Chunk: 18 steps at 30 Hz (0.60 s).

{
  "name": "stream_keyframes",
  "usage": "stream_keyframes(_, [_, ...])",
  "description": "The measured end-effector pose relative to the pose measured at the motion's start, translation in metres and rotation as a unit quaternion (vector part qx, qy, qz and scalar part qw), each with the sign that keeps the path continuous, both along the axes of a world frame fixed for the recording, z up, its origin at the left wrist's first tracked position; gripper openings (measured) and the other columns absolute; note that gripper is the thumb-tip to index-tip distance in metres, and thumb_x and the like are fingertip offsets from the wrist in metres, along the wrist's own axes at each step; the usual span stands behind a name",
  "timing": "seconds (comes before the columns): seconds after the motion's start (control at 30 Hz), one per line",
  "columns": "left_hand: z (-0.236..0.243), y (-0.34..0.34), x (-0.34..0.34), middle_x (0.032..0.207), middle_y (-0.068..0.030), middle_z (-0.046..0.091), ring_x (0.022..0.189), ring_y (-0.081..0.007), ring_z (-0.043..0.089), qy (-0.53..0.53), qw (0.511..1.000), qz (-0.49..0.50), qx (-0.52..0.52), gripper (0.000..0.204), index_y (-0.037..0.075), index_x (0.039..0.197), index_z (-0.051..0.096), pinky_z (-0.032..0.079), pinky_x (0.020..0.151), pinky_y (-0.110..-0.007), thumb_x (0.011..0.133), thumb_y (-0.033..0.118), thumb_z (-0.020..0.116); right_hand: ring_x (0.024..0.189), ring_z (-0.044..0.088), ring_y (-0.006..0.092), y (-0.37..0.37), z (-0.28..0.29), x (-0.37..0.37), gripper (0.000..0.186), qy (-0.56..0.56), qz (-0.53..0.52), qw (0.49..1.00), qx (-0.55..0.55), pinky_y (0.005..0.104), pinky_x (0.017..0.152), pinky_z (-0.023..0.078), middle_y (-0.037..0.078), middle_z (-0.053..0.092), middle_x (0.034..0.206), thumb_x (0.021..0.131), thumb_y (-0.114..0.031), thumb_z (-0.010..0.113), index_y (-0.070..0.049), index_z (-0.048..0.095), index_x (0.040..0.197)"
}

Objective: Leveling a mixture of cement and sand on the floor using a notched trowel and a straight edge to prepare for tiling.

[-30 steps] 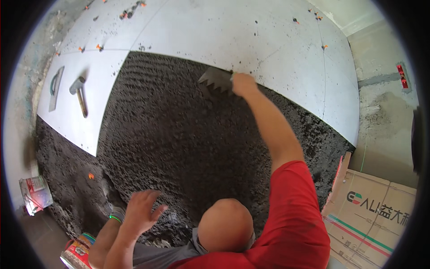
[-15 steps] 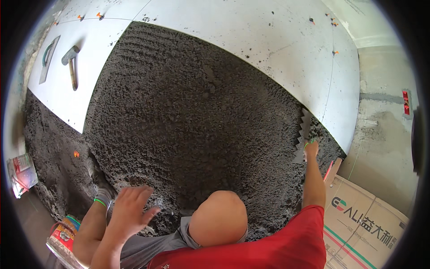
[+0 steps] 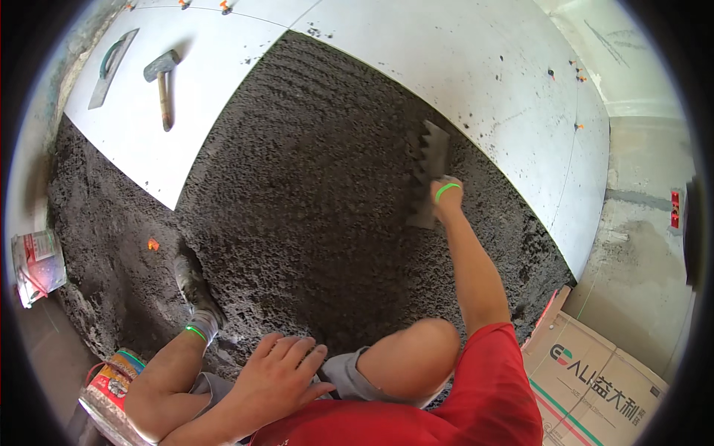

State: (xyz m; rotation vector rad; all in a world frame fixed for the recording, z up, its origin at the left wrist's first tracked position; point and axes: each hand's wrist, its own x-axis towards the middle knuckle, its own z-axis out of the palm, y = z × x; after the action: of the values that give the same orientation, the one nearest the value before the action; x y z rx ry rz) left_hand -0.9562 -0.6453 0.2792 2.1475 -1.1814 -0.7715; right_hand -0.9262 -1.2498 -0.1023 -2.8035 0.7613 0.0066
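Note:
My right hand (image 3: 448,197) is closed around a notched trowel (image 3: 436,149), its toothed edge facing left. The blade lies on the dark, coarse mortar bed (image 3: 297,171), just left of the large white tile (image 3: 476,82) that borders the bed on the far right. My fingers hide most of the trowel's handle. Over my lap, near my bent right knee, hovers my left hand (image 3: 282,372); it is empty, with its fingers extended. Faint ridges mark the far end of the mortar.
On the left white tile (image 3: 182,160) lie a mallet (image 3: 161,74) and a flat trowel (image 3: 114,68). An orange clip (image 3: 153,244) sits on mortar near my left foot. Buckets (image 3: 115,379) stand at left, a cardboard box (image 3: 595,372) at lower right. Orange tile levelers (image 3: 579,126) line the joints.
My right hand has carried the notched trowel up and left across the mortar, away from the right corner. My left hand has shifted right, and the view has turned and moved.

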Motion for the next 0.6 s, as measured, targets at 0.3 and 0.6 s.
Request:
stream_keyframes(0.3, [-0.006,0.058,0.046,0.12,-0.0121,0.067,0.112,-0.0273,0.063,0.017,0.995,-0.073,0.065,0.056,0.003,0.125,0.067,0.044,0.104,-0.042,0.094,0.05,0.069,0.103,0.067,0.0489,0.228,0.096,0.057,0.029,0.083,0.069,0.987,0.116,0.0542,0.089,0.055,0.028,0.072,0.104,0.086,-0.02,0.07,0.001,0.065,0.105])
stream_keyframes(0.6, [-0.071,0.087,0.071,0.107,-0.009,0.067,0.102,-0.0255,0.063,0.042,0.963,-0.259,0.065,0.05,0.005,0.117,0.068,0.045,0.096,-0.04,0.093,0.049,0.069,0.102,0.066,0.0498,0.245,0.059,0.099,0.028,0.05,0.15,0.985,0.075,0.0556,0.085,0.055,0.03,0.071,0.1,0.087,-0.023,0.068,0.0,0.065,0.102])
